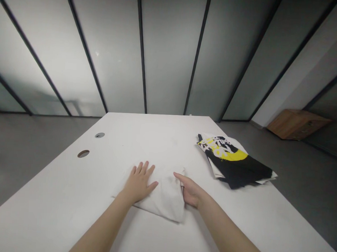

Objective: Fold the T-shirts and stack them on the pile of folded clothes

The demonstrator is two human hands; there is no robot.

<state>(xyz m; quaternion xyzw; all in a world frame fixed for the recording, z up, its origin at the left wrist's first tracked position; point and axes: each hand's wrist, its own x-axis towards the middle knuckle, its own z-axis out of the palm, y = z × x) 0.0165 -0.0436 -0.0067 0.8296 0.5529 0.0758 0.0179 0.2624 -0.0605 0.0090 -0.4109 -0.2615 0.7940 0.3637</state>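
Note:
A folded white cloth (166, 197) lies on the white table (68, 196) in front of me. My left hand (140, 181) presses flat on the cloth's left part with its fingers spread. At the right edge of the cloth, my right hand (190, 189) grips it, thumb on top and the other fingers at the side and partly hidden. The cloth's near corner points toward me, and its surface has soft creases.
To the right lies a stack of printed cloths (234, 163) in black, white and yellow, reaching the table's right edge. Two round holes (83, 154) pierce the tabletop at left. Beyond are frosted glass panels (169, 54) and a wooden cabinet (295, 124).

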